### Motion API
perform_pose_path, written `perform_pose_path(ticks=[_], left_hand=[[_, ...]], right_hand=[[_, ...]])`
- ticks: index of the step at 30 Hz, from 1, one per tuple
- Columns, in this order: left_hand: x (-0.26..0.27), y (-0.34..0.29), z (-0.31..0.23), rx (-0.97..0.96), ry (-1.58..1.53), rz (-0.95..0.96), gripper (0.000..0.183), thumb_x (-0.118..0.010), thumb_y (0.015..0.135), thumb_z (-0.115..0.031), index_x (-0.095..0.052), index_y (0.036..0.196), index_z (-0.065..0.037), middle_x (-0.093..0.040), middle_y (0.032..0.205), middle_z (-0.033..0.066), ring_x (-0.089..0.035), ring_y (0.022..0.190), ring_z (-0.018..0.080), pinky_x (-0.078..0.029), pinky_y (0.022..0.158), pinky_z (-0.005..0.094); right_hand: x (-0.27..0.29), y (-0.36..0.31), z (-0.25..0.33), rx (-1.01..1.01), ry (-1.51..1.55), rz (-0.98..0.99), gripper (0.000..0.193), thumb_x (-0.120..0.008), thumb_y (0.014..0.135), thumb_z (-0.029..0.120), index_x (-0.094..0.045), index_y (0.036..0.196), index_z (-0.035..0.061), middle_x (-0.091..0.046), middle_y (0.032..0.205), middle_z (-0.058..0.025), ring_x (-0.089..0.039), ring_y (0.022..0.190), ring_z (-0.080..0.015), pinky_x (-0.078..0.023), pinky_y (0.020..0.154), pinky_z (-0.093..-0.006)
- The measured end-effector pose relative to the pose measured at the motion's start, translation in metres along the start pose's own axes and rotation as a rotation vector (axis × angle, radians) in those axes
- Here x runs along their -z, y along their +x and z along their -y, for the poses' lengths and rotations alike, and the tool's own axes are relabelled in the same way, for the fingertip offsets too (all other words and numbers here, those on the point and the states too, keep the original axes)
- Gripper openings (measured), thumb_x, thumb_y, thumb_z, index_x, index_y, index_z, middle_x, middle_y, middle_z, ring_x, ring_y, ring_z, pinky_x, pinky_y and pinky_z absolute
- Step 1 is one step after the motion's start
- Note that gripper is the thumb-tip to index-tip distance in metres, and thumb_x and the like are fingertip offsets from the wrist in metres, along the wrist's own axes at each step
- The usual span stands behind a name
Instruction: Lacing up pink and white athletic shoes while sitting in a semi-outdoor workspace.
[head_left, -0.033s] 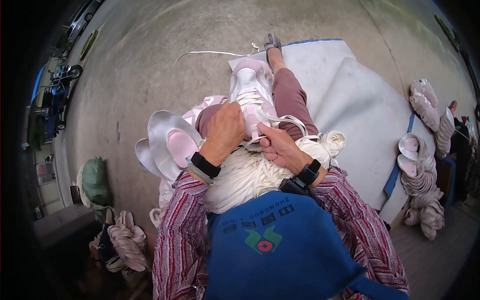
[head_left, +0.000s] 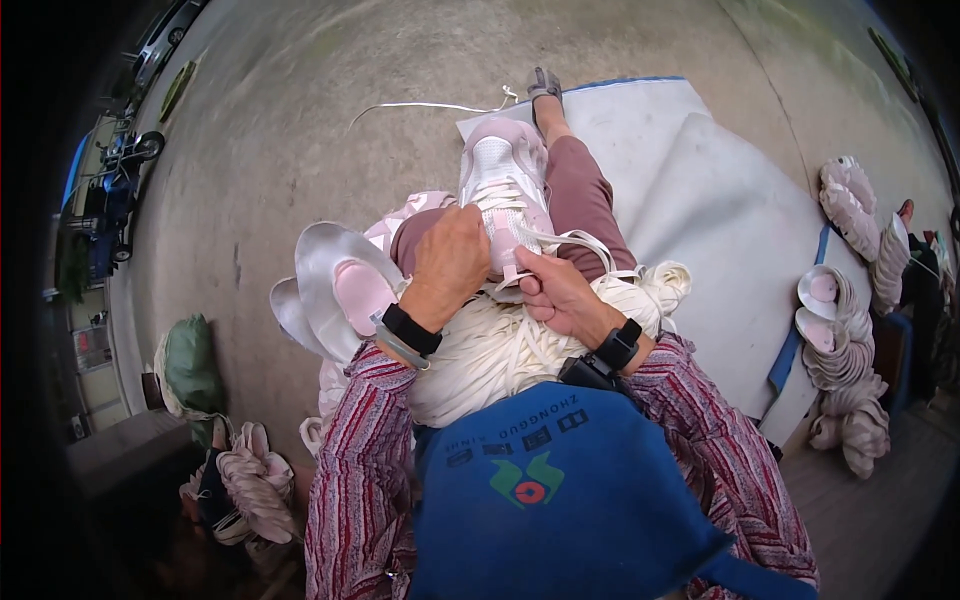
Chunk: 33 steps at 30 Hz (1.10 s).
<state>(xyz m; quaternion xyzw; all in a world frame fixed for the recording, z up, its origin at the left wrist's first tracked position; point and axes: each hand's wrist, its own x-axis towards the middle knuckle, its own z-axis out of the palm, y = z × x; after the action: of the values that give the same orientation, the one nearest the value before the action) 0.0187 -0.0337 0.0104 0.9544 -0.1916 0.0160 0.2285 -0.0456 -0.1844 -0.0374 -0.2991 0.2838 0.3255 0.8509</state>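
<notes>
A pink and white shoe upper (head_left: 492,155) lies over my lap with its toe pointing away. White lace crosses its front, and loose lace ends (head_left: 585,240) loop out to the right. My right hand (head_left: 565,295) pinches the tongue end of the upper between thumb and curled fingers. At the left side of the lacing, my left hand (head_left: 447,258) is closed with its back up; its fingertips and whatever they hold are hidden. Beneath both wrists rests a thick bundle of cream-white shoelaces (head_left: 470,365). More pink uppers with silvery linings (head_left: 325,270) sit beside my left wrist.
A blue apron (head_left: 560,520) covers my lap. Grey-white sheeting (head_left: 690,220) spreads over the concrete floor to the right, near stacked uppers (head_left: 840,340). At the lower left are a green sack (head_left: 192,365) and more bundled uppers (head_left: 255,485). One lace (head_left: 430,104) lies on the floor ahead.
</notes>
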Motion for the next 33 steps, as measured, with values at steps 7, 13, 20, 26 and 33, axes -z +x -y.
perform_pose_path(ticks=[7,13,20,26,33], left_hand=[[0.007,0.007,0.009,0.023,-0.199,0.180,0.013,-0.051,0.085,-0.011,-0.057,0.084,0.000,-0.059,0.082,0.0209,-0.058,0.078,0.0410,-0.045,0.068,0.0468],[-0.002,0.005,0.012,-0.114,-0.129,0.035,0.015,-0.055,0.084,-0.014,-0.057,0.080,0.001,-0.060,0.077,0.0185,-0.058,0.072,0.0354,-0.045,0.065,0.0400],[0.002,0.013,0.009,-0.059,-0.009,0.127,0.015,-0.055,0.086,-0.015,-0.057,0.082,0.000,-0.060,0.081,0.0176,-0.059,0.074,0.0352,-0.046,0.066,0.0405],[-0.011,0.007,0.010,-0.098,-0.286,0.081,0.012,-0.054,0.087,-0.013,-0.056,0.085,-0.001,-0.058,0.082,0.0165,-0.058,0.079,0.0385,-0.046,0.068,0.0455],[-0.013,0.004,0.007,-0.137,-0.132,0.015,0.009,-0.054,0.087,-0.011,-0.056,0.093,-0.004,-0.056,0.084,0.0166,-0.058,0.078,0.0384,-0.046,0.065,0.0460]], right_hand=[[0.001,-0.003,0.000,0.007,0.006,0.012,0.020,-0.058,0.093,0.031,-0.055,0.085,0.0130,-0.044,0.057,0.0066,-0.030,0.040,-0.0031,-0.022,0.033,-0.0199],[-0.002,-0.001,-0.002,0.023,0.010,-0.001,0.021,-0.058,0.092,0.031,-0.057,0.085,0.0122,-0.044,0.057,0.0069,-0.030,0.041,-0.0030,-0.022,0.033,-0.0197],[0.000,-0.002,-0.001,0.016,0.002,0.015,0.019,-0.058,0.092,0.031,-0.056,0.086,0.0126,-0.044,0.058,0.0074,-0.030,0.041,-0.0029,-0.022,0.034,-0.0198],[0.000,-0.002,-0.001,0.016,0.005,0.021,0.018,-0.057,0.093,0.030,-0.055,0.085,0.0133,-0.044,0.058,0.0075,-0.031,0.041,-0.0029,-0.023,0.034,-0.0198],[0.000,-0.001,-0.001,0.017,0.016,0.005,0.019,-0.058,0.093,0.031,-0.052,0.083,0.0148,-0.044,0.058,0.0074,-0.030,0.040,-0.0032,-0.022,0.034,-0.0199]])
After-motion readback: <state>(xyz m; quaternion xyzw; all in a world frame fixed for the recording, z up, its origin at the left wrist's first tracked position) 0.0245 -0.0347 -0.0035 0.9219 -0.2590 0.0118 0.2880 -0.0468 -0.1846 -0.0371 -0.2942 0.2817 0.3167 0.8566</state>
